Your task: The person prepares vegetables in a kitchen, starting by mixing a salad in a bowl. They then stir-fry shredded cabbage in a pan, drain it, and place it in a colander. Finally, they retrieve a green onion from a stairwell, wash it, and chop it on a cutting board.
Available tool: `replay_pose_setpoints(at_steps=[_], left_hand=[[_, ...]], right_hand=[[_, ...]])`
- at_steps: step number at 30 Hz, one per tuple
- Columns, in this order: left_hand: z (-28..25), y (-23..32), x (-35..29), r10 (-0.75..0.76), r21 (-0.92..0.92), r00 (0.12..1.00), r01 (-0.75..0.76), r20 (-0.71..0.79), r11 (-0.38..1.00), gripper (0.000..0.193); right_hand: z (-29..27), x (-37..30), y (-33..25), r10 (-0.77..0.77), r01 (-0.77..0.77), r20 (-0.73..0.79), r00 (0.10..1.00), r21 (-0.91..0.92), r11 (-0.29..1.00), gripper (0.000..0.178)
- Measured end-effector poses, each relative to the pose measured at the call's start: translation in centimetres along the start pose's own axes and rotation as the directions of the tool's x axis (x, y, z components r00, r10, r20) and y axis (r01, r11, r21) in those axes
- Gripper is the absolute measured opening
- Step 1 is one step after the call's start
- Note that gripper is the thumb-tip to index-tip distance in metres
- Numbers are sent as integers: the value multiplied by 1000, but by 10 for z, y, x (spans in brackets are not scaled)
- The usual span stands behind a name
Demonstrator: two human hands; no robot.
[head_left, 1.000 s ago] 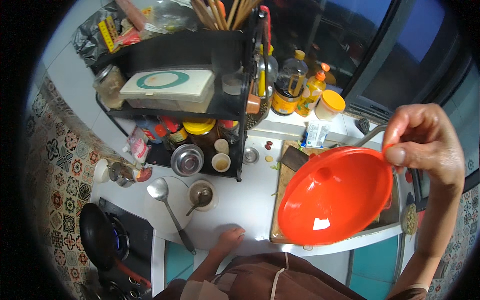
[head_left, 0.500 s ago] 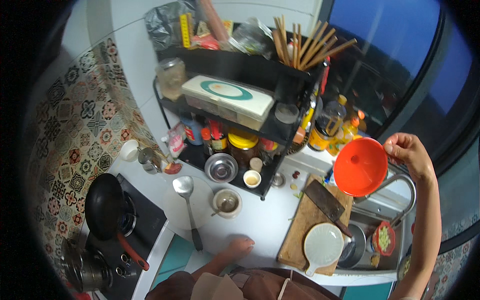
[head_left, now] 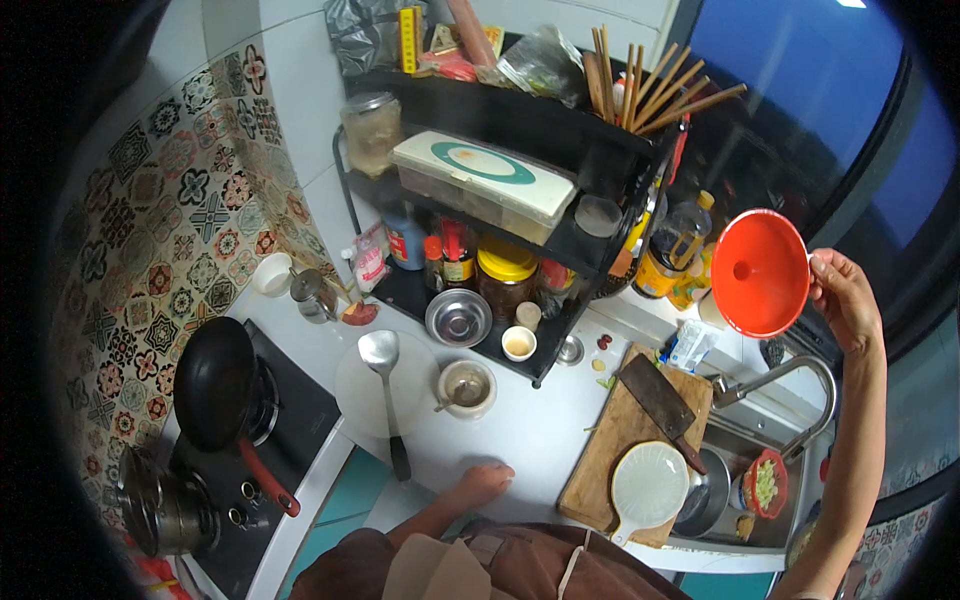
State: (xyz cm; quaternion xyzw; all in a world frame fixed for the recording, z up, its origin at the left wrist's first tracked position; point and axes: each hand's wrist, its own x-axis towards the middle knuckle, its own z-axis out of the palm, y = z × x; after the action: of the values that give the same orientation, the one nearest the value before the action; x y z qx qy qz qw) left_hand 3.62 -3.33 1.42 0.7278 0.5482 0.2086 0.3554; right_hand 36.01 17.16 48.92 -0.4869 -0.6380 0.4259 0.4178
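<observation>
My right hand (head_left: 845, 298) is raised at the right, gripping the rim of a round orange-red lid (head_left: 759, 272) held up on edge beside the black shelf rack (head_left: 560, 190). My left hand (head_left: 484, 484) rests flat on the white counter near its front edge, holding nothing, just in front of a small bowl with a spoon (head_left: 466, 387). A metal ladle (head_left: 383, 372) lies on a round white plate to the left of that bowl.
A wooden cutting board (head_left: 625, 440) carries a cleaver (head_left: 657, 401) and a white ribbed dish (head_left: 649, 485). A sink with tap (head_left: 770, 379) lies right of it. A black frying pan (head_left: 215, 382) and a steel pot (head_left: 160, 508) sit on the stove at left.
My right hand has carried the orange-red lid up and away from the cutting board toward the shelf rack. The view has swung left, bringing the stove into sight. The left hand stays on the counter.
</observation>
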Motion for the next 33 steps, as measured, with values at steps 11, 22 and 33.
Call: replay_pose_setpoints(at_steps=[11, 22, 33], left_hand=[[-30, 30, 26, -29, 83, 994, 20, 109, 996, 24], [10, 3, -1, 28, 29, 997, -26, -74, 999, 21], [2, -21, -20, 61, 25, 974, -57, -219, 998, 19]], right_hand=[[-18, -23, -28, -178, 183, -105, 978, 42, 982, 14], [-32, 29, -106, -367, 487, -373, 852, 308, 817, 23], [37, 88, -156, -319, 349, -174, 932, 676, 649, 8]])
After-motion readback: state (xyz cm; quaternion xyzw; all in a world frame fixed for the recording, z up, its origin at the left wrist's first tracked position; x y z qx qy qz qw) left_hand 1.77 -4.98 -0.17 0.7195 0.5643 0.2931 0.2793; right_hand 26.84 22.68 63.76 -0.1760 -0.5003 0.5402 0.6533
